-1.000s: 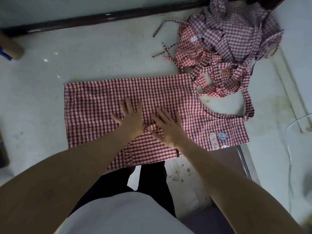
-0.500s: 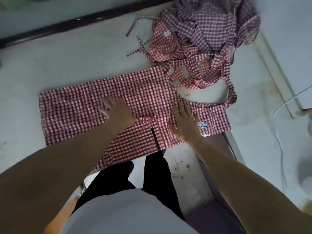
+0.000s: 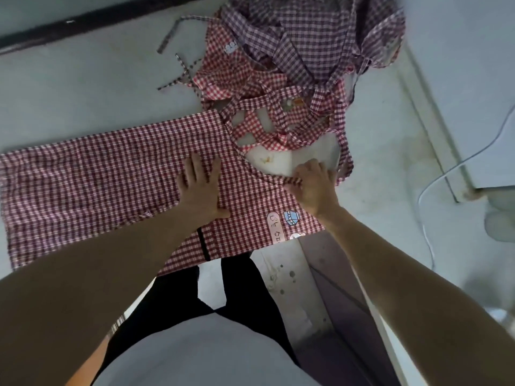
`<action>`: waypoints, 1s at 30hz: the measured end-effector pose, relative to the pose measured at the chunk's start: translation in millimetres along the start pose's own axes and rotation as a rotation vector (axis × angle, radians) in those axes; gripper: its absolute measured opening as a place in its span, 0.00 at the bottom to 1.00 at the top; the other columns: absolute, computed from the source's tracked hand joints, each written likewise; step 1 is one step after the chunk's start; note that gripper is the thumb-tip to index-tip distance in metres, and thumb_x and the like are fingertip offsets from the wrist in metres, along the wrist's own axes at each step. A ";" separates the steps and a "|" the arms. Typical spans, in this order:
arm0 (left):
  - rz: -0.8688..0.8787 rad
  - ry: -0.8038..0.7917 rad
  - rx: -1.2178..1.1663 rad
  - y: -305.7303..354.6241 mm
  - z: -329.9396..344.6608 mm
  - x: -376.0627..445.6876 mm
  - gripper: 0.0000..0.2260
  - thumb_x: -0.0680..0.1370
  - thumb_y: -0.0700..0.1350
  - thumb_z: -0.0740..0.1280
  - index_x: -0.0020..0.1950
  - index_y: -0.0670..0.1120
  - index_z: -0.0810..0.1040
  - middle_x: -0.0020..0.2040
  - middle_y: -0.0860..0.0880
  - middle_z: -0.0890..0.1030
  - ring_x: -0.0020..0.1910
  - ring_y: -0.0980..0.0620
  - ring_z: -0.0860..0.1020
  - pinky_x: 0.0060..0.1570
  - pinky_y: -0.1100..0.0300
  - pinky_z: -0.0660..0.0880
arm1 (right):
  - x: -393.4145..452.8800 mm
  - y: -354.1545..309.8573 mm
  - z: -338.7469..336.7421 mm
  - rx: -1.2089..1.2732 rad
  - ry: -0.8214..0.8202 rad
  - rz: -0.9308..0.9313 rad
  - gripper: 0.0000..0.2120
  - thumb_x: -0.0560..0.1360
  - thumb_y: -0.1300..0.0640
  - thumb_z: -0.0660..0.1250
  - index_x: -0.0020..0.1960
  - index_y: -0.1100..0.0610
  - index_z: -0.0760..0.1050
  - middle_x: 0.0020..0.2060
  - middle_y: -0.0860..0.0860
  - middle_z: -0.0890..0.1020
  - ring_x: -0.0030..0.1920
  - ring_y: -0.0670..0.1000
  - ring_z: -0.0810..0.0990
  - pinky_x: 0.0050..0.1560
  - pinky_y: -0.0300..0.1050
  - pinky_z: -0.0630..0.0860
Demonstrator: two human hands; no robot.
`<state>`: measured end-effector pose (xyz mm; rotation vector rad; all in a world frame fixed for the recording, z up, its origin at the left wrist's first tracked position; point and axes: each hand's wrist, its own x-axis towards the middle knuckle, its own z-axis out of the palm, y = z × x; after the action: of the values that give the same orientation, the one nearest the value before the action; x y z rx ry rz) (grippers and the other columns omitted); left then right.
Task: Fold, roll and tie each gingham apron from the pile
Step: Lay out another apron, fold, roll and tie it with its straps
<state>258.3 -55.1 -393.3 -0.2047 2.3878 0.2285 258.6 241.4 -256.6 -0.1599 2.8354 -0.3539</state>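
Apron: I judge it light, limp, prone to creeping; grab hems.
Left hand: spread flat, pressing.
Right hand: fingers curled, pinching bib edge.

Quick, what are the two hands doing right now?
Left hand: open, fingers flat, pressing on the spread apron.
Right hand: fingers curled, gripping the apron's top edge by the strap.
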 end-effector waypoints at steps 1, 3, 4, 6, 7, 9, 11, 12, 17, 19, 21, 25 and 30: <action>0.004 -0.003 0.008 -1.2 -0.7 -0.1 0.72 0.42 0.82 0.65 0.80 0.58 0.39 0.80 0.41 0.36 0.77 0.32 0.41 0.66 0.23 0.52 | 0.4 14.0 -2.9 -0.037 -0.015 -0.056 0.38 0.74 0.25 0.46 0.49 0.57 0.77 0.49 0.56 0.79 0.55 0.60 0.77 0.61 0.63 0.68; 0.010 -0.004 0.038 -0.9 -7.8 -3.1 0.73 0.42 0.81 0.65 0.80 0.59 0.39 0.80 0.41 0.36 0.77 0.32 0.41 0.65 0.23 0.51 | 7.0 41.3 -16.2 -0.106 -0.073 -0.122 0.46 0.69 0.19 0.37 0.45 0.57 0.76 0.47 0.55 0.80 0.53 0.59 0.78 0.61 0.61 0.66; 0.019 -0.009 0.038 -0.4 -11.3 -6.8 0.73 0.42 0.80 0.66 0.80 0.59 0.38 0.80 0.41 0.35 0.77 0.32 0.41 0.65 0.22 0.51 | 11.0 54.1 -24.5 -0.153 -0.151 -0.120 0.49 0.66 0.17 0.36 0.46 0.56 0.76 0.49 0.55 0.80 0.57 0.58 0.77 0.62 0.59 0.64; 0.022 -0.035 0.026 2.6 -15.2 -13.3 0.73 0.42 0.78 0.69 0.80 0.58 0.38 0.79 0.41 0.35 0.77 0.31 0.41 0.64 0.21 0.52 | 20.7 76.0 -47.5 -0.332 -0.347 -0.081 0.48 0.64 0.15 0.42 0.54 0.54 0.76 0.64 0.54 0.76 0.69 0.57 0.69 0.68 0.61 0.58; 0.020 -0.050 0.031 4.2 -16.4 -16.9 0.74 0.42 0.77 0.70 0.80 0.57 0.38 0.79 0.41 0.35 0.77 0.31 0.41 0.63 0.21 0.52 | 25.2 85.3 -57.9 -0.414 -0.411 -0.061 0.44 0.65 0.17 0.50 0.60 0.51 0.75 0.69 0.52 0.73 0.73 0.56 0.65 0.71 0.63 0.55; 0.021 -0.053 0.052 7.3 -18.8 -21.1 0.74 0.42 0.75 0.73 0.80 0.56 0.37 0.79 0.40 0.34 0.77 0.31 0.40 0.62 0.20 0.53 | 35.9 101.9 -80.2 -0.529 -0.487 -0.033 0.33 0.69 0.26 0.63 0.65 0.46 0.74 0.71 0.48 0.72 0.74 0.52 0.65 0.72 0.64 0.52; 0.017 -0.048 0.053 9.1 -19.7 -21.4 0.75 0.42 0.74 0.75 0.80 0.56 0.37 0.79 0.40 0.34 0.77 0.31 0.41 0.61 0.20 0.54 | 46.8 116.1 -106.5 -0.587 -0.496 0.019 0.24 0.72 0.31 0.66 0.59 0.47 0.78 0.61 0.48 0.79 0.66 0.52 0.73 0.70 0.59 0.59; 0.019 -0.048 0.055 9.5 -19.8 -20.8 0.76 0.41 0.73 0.75 0.80 0.56 0.37 0.79 0.40 0.34 0.77 0.31 0.41 0.61 0.20 0.54 | 52.2 123.1 -115.9 -0.551 -0.451 0.046 0.21 0.74 0.34 0.66 0.55 0.49 0.79 0.55 0.49 0.82 0.61 0.53 0.76 0.68 0.57 0.62; 0.020 -0.036 0.144 25.5 -51.1 -51.3 0.74 0.48 0.69 0.79 0.79 0.53 0.35 0.78 0.38 0.34 0.77 0.30 0.41 0.63 0.21 0.55 | 82.6 120.5 -135.6 -0.433 -0.326 0.164 0.11 0.74 0.50 0.69 0.54 0.51 0.77 0.49 0.50 0.82 0.57 0.57 0.78 0.68 0.59 0.63; 0.010 -0.035 0.172 36.3 -72.1 -73.0 0.69 0.56 0.66 0.80 0.79 0.53 0.32 0.77 0.38 0.32 0.76 0.30 0.39 0.67 0.23 0.53 | 96.1 114.1 -129.9 -0.353 -0.409 0.312 0.25 0.72 0.52 0.71 0.68 0.53 0.71 0.63 0.51 0.78 0.67 0.57 0.73 0.72 0.65 0.59; 0.025 -0.027 0.178 41.1 -82.7 -83.8 0.66 0.62 0.64 0.79 0.77 0.51 0.29 0.75 0.37 0.30 0.76 0.30 0.37 0.69 0.26 0.50 | 108.4 104.9 -127.0 -0.186 -0.443 0.411 0.32 0.70 0.50 0.71 0.71 0.56 0.69 0.67 0.57 0.76 0.67 0.60 0.73 0.66 0.63 0.68; 0.014 -0.123 0.210 50.8 -99.6 -91.3 0.66 0.65 0.64 0.77 0.74 0.48 0.23 0.73 0.33 0.25 0.74 0.31 0.30 0.69 0.27 0.46 | 118.8 78.7 -128.2 0.006 -0.346 0.480 0.16 0.74 0.50 0.71 0.54 0.60 0.75 0.46 0.56 0.78 0.43 0.56 0.76 0.43 0.46 0.73; 0.002 -0.153 0.185 53.4 -105.7 -93.4 0.66 0.65 0.62 0.78 0.74 0.48 0.24 0.73 0.34 0.25 0.73 0.32 0.29 0.69 0.26 0.45 | 129.0 59.2 -114.9 -0.074 -0.061 0.096 0.30 0.69 0.50 0.77 0.65 0.60 0.70 0.61 0.63 0.75 0.63 0.66 0.73 0.63 0.62 0.71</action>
<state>246.5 -18.8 -247.4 -0.0948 2.2414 0.0224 98.0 305.9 -198.3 -0.0485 2.7847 -0.2198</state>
